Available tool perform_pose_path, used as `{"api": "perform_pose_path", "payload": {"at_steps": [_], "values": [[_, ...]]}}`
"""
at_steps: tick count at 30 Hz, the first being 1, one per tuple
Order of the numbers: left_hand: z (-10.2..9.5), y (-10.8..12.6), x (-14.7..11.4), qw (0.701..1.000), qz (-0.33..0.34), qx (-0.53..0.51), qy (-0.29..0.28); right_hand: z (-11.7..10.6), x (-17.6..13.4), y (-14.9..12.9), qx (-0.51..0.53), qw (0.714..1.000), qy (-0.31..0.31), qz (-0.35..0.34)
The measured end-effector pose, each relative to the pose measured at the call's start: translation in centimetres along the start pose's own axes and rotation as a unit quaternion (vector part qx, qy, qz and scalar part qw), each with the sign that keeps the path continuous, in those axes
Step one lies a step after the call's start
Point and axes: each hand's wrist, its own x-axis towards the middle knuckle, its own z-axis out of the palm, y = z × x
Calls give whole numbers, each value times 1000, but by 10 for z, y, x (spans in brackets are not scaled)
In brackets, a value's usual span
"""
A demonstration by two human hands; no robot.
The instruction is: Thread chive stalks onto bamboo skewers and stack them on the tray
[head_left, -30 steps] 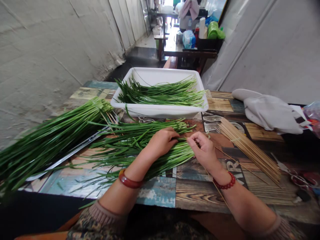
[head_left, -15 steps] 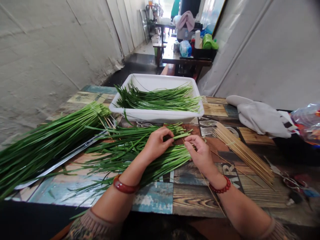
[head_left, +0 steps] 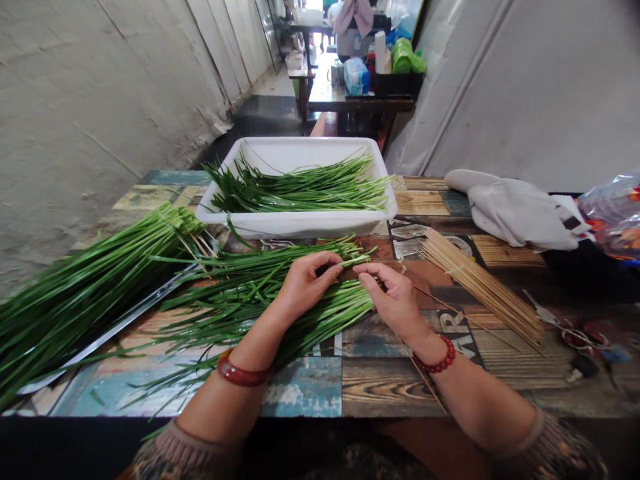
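My left hand (head_left: 307,285) is closed on a few garlic chives (head_left: 356,258), their pale cut ends pointing right past the fingertips. Close beside those ends, my right hand (head_left: 393,299) pinches a thin bamboo skewer (head_left: 429,385); its shaft slants down under the palm towards the table edge, and the tip at my fingers is hard to make out. Loose chives (head_left: 220,293) lie spread beneath my left hand and forearm. To the right rests a bundle of bamboo skewers (head_left: 483,293), with a single one lying apart beside it.
A white plastic tub (head_left: 300,223) holding more chives stands behind my hands. On the left, a thick chive bunch (head_left: 100,273) lies beside a long metal blade (head_left: 130,320). Scissors (head_left: 570,330), a grey cap (head_left: 515,207) and a clear plastic bag (head_left: 613,213) sit at the right.
The view has tipped down and shifted slightly, so the table sits higher and further left. My hands stay close together, with the right fingertips still beside the chive ends.
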Motion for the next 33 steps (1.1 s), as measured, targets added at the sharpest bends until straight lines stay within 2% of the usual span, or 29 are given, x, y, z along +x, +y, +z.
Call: {"api": "perform_pose_path", "payload": {"at_steps": [3,7,14,18,26,33], "values": [[1,-1,0,1000,21,15,2,0,0,0,0,1000,4,-10],[3,-1,1,998,59,17,31,0,1,1,-1,1000,2,-8],[5,7,-1,999,26,1,24,-1,0,0,-8,1000,1,-8],[7,9,-2,999,28,-6,20,-1,-1,0,-13,1000,1,-10],[10,7,-1,996,51,9,69,-2,-1,-1,-13,1000,5,-23],[10,7,-2,996,63,17,57,-2,-1,0,-18,1000,7,-23]]}}
